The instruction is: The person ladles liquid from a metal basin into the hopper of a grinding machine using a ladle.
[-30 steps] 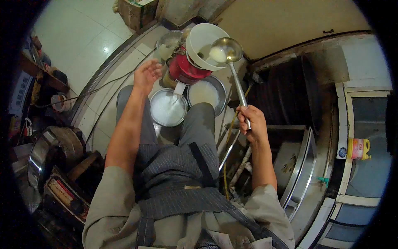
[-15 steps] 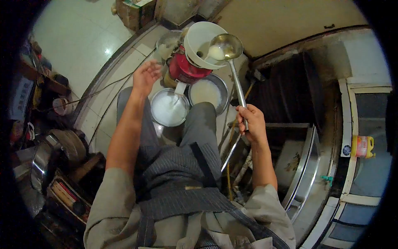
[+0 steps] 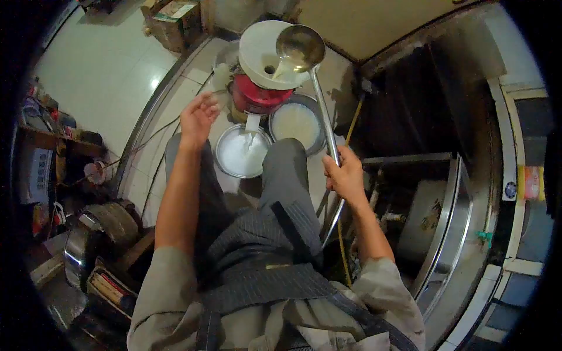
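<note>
My right hand [image 3: 346,175] is wrapped round the long handle of a metal ladle [image 3: 322,102]. The ladle's bowl tilts over a white hopper bowl [image 3: 254,50], and pale liquid runs from it near the hopper's dark hole. Under the hopper sits a red grinding machine [image 3: 257,96] with a pale spout [image 3: 253,121]. White liquid streams from this spout into a metal pot [image 3: 225,167] filled with frothy white liquid. A second metal basin [image 3: 321,133] holds a cream-coloured mix. To the left of the machine, my left hand [image 3: 200,117] hangs empty in the air, fingers loosely curled but apart.
A cardboard box [image 3: 175,26] stands at the back left beyond a raised floor edge. Cables [image 3: 155,134] cross the tiles. Metal pots and clutter [image 3: 88,245] lie at my left; a metal-framed unit [image 3: 436,225] and a yellow hose [image 3: 353,120] are at my right.
The ladle has tipped further, and liquid now pours out of it into the hopper. My right hand has turned with the handle. The view has shifted slightly; my left hand stays raised.
</note>
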A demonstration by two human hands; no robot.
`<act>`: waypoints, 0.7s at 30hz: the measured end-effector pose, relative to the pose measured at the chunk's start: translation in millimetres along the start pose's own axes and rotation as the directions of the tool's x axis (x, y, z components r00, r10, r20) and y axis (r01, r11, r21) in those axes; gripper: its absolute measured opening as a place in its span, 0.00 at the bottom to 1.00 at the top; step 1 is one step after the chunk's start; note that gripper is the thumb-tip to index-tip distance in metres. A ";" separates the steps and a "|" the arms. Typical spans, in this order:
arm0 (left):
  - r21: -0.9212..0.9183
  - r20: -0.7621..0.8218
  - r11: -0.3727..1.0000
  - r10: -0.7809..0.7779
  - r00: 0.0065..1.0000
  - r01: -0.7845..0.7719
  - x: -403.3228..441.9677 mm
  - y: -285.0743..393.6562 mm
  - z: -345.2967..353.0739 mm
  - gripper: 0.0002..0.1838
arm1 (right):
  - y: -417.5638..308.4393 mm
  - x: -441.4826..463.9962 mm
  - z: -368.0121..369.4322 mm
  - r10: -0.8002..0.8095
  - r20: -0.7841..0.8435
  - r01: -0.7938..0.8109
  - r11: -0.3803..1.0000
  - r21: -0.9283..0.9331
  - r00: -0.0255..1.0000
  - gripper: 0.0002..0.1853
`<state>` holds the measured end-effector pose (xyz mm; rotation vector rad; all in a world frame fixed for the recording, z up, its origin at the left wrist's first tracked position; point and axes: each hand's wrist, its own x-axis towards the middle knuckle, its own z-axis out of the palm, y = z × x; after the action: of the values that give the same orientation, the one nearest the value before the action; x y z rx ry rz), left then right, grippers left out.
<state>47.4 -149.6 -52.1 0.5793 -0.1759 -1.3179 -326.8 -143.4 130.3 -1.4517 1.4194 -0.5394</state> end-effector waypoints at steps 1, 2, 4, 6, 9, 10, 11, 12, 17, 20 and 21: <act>0.012 0.001 1.000 -0.013 1.000 0.013 -0.4 -1.1 4.3 0.17 | 8.0 -0.4 -0.3 -0.047 -0.002 0.047 0.999 -0.017 0.999 0.12; 0.040 -0.040 0.999 -0.001 0.999 0.003 -1.8 -1.5 7.6 0.18 | 18.4 0.0 -2.4 -0.067 -0.003 0.067 0.997 -0.045 0.998 0.13; 0.083 -0.083 0.996 -0.009 0.997 0.016 -3.1 -3.4 12.0 0.18 | 30.7 -3.9 -3.8 -0.104 -0.029 0.103 0.994 -0.036 0.994 0.12; 0.078 -0.043 0.997 -0.009 0.999 0.012 -1.6 -3.3 12.8 0.19 | 43.7 -5.1 -5.1 -0.139 -0.056 0.137 0.990 -0.028 0.989 0.11; 0.014 0.059 0.999 -0.053 0.997 0.053 1.8 -4.7 0.8 0.19 | 74.3 2.9 -7.8 -0.036 -0.167 0.048 0.996 0.071 0.985 0.12; 0.027 0.057 0.997 -0.076 0.995 0.075 1.6 -5.9 0.8 0.19 | 89.5 12.4 -9.3 -0.005 -0.189 0.028 0.992 0.121 0.982 0.10; 0.040 0.044 0.997 -0.062 0.997 0.060 0.4 -5.3 2.7 0.19 | 100.9 22.0 -9.7 0.027 -0.210 0.009 0.985 0.171 0.977 0.09; 0.052 0.035 0.997 -0.051 0.998 0.049 0.2 -6.6 5.1 0.20 | 110.3 31.2 -8.8 0.094 -0.236 -0.035 0.970 0.242 0.967 0.09; 0.127 -0.038 0.989 -0.077 0.996 0.081 1.1 -7.7 12.1 0.21 | 216.1 100.5 0.7 0.369 -0.343 -0.374 0.926 0.053 0.864 0.12; 0.131 -0.050 0.986 -0.098 0.994 0.104 0.3 -8.7 23.2 0.21 | 319.8 126.2 20.7 0.359 -0.409 -0.479 0.844 -0.242 0.839 0.15; 0.140 -0.052 0.984 -0.105 0.993 0.111 1.5 -9.1 22.7 0.21 | 342.1 131.4 26.5 0.253 -0.443 -0.457 0.769 -0.448 0.860 0.17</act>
<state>30.0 -158.9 -37.8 0.7479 -0.2059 -1.4040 -440.9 -193.8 -215.2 -1.4865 2.2288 -0.1491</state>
